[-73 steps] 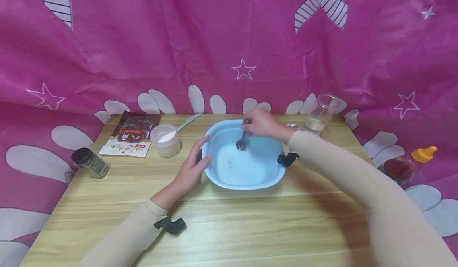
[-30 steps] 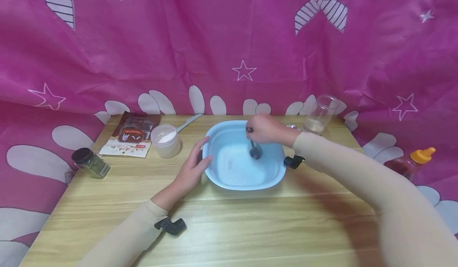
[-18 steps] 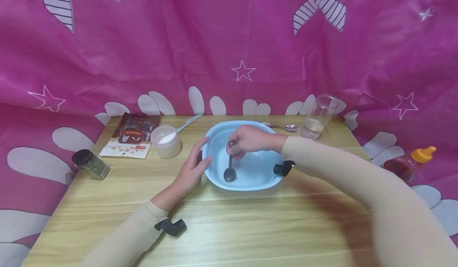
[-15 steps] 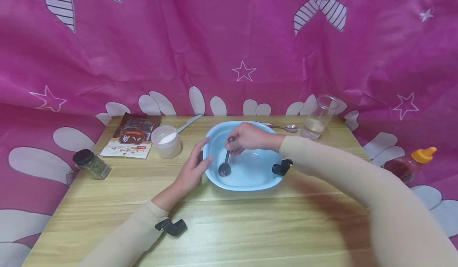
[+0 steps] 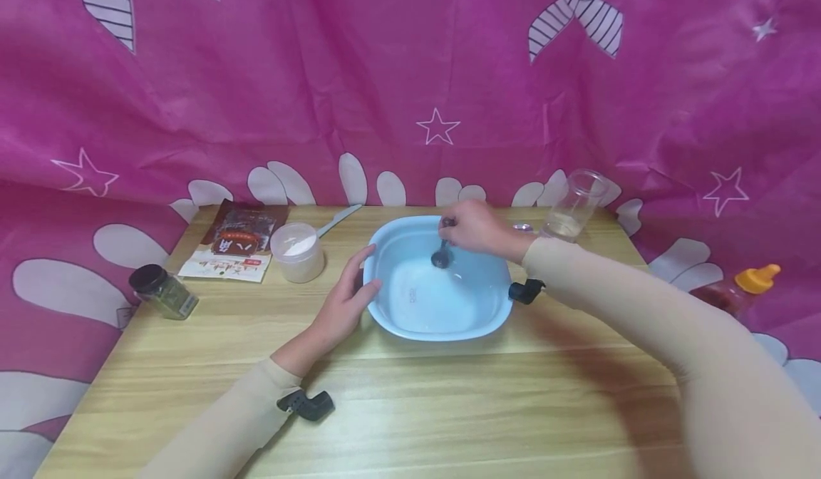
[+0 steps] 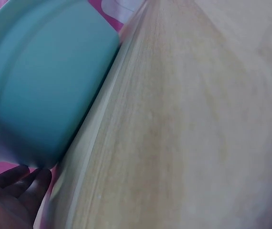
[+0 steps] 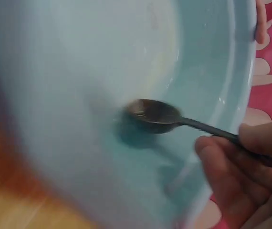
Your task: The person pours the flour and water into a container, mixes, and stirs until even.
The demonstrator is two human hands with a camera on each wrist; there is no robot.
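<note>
In the head view a light blue basin (image 5: 442,327) stands on the wooden table and holds clear liquid. My left hand (image 5: 343,304) grips its left rim, thumb and index finger over the edge. The left wrist view has the other fingers (image 6: 40,183) against the basin's outer wall, low down. My right hand (image 5: 476,228) pinches the handle of a dark metal spoon (image 5: 440,258) over the far part of the basin. Seen from the right wrist, the spoon's bowl (image 7: 157,114) faces up close over the basin's inside, between thumb and fingers' side and the wall.
Left of the basin are a tub of white powder (image 5: 297,261), a pale blue knife (image 5: 340,218), a brown and white packet (image 5: 234,244) and a black-lidded spice jar (image 5: 163,294). A clear cup (image 5: 574,208), another spoon (image 5: 523,227) and a yellow-capped bottle (image 5: 731,294) stand right.
My right hand circles the spoon through the basin: right side, then near left, and now back to the far middle. My left hand stays on the rim.
</note>
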